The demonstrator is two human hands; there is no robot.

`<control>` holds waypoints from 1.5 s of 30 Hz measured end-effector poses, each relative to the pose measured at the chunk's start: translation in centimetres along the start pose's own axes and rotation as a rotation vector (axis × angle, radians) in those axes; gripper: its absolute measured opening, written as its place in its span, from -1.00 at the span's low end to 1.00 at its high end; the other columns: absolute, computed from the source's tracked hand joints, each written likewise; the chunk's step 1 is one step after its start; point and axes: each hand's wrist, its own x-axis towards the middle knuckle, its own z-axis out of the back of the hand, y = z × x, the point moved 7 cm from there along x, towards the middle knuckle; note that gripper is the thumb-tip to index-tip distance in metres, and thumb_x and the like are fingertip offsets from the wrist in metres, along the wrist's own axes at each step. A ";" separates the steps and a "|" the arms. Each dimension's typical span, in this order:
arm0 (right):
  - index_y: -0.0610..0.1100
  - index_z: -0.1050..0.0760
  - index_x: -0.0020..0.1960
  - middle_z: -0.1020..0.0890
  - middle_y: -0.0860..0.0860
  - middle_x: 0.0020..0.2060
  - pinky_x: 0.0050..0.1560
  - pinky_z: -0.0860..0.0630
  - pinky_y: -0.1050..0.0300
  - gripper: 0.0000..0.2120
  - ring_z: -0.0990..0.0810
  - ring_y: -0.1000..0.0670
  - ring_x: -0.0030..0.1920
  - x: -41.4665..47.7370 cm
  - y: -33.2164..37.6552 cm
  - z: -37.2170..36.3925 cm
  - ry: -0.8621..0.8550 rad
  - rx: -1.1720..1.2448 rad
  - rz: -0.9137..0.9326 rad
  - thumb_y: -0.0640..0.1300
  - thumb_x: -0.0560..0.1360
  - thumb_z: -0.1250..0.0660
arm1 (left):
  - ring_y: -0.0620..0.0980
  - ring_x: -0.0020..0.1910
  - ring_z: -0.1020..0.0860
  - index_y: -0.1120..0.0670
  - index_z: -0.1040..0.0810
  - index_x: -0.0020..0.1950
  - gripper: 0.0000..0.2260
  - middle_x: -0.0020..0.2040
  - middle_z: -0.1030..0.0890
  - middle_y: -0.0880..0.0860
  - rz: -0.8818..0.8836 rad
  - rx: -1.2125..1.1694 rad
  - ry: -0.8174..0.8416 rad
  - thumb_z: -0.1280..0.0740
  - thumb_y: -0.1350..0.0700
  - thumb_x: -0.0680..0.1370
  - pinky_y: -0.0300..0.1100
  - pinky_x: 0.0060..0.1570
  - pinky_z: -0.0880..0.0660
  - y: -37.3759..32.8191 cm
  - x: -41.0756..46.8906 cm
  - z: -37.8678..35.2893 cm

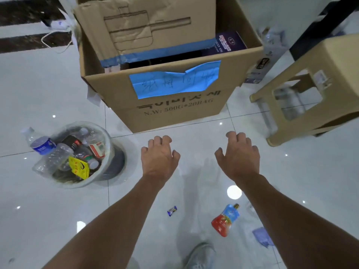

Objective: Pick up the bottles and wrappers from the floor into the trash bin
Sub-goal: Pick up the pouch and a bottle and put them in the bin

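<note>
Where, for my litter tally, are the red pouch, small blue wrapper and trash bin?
red pouch (221, 225): head view, its red lower body.
small blue wrapper (172, 211): head view, its middle.
trash bin (77, 185): head view, its near rim.

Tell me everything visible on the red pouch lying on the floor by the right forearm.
The pouch is a soft, glossy spouted sachet: red strawberry-printed lower body, blue top, small gold cap. It lies flat on the white tile floor, cap pointing away from the person. Only the floor touches it.
</note>
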 end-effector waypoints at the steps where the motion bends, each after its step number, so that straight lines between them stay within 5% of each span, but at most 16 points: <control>1: -0.13 -0.33 0.33 -0.48 -0.09 0.12 0.03 -0.40 0.00 -0.55 -0.47 -0.12 0.10 -0.2 -0.6 -0.2 0.007 0.004 -0.007 0.04 0.51 -0.20 | 0.05 0.13 -0.42 0.00 -0.38 0.30 -0.65 0.14 -0.48 0.03 0.006 -0.004 0.001 -0.17 -0.05 0.54 -0.04 0.08 -0.35 -0.4 -0.2 -0.1; 21: -0.12 -0.31 0.34 -0.47 -0.09 0.13 0.08 -0.43 -0.03 -0.54 -0.47 -0.11 0.12 -5.1 1.0 -4.8 0.061 0.056 -0.025 0.07 0.51 -0.21 | 0.03 0.13 -0.44 -0.01 -0.38 0.30 -0.66 0.16 -0.48 0.00 -0.007 -0.012 0.032 -0.17 -0.07 0.56 -0.09 0.02 -0.38 2.0 -5.2 -4.7; 34: -0.14 -0.32 0.35 -0.48 -0.14 0.14 0.07 -0.44 -0.07 -0.51 -0.47 -0.18 0.15 -8.0 -14.1 -15.9 0.096 0.022 -0.126 0.06 0.49 -0.24 | 0.04 0.10 -0.45 -0.02 -0.39 0.31 -0.63 0.13 -0.46 0.01 0.000 0.024 0.072 -0.20 -0.11 0.55 -0.08 -0.06 -0.38 -3.8 -12.3 -19.1; 45: -0.14 -0.31 0.32 -0.46 -0.16 0.15 0.03 -0.39 -0.07 -0.53 -0.44 -0.20 0.17 -9.5 -25.5 -27.9 0.149 -0.024 -0.133 0.03 0.48 -0.27 | 0.08 0.21 -0.39 0.01 -0.36 0.33 -0.62 0.22 -0.42 0.04 -0.007 -0.078 0.144 -0.25 -0.08 0.55 -0.03 0.06 -0.39 -11.5 -14.7 -34.2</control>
